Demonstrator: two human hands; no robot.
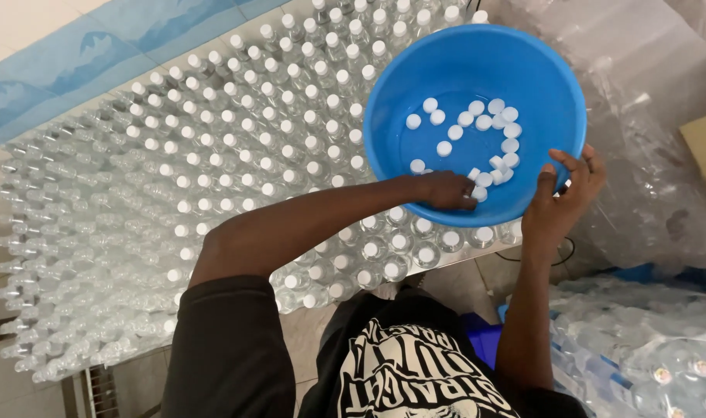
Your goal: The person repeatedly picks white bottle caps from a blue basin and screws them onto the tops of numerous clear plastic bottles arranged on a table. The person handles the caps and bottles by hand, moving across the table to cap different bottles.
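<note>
Inside the round blue plastic basin (539,93), toward its near wall, I see my left hand (444,190) reaching among the small white plastic screw caps (484,131) that lie loose on the basin floor. Its fingers are curled down onto the caps at the near end of the scatter and appear to be closing on one or two of them, though I cannot tell exactly how many are caught under the fingertips. My right hand (563,193) grips the basin's near right rim, thumb hooked over the edge on the inside and fingers wrapped round the outside, holding the basin tilted toward me. About twenty caps lie in a loose arc across the basin bottom, most of them touching a neighbour. Beneath the basin and spreading far out to the left stands a dense field of clear plastic bottles (213,155), packed upright shoulder to shoulder, most of them already topped with white caps. The basin rests on or just above the bottles nearest me. To the right, crumpled clear plastic wrap (655,116) is heaped, and lower right lie shrink-wrapped packs of bottles (647,348).
</note>
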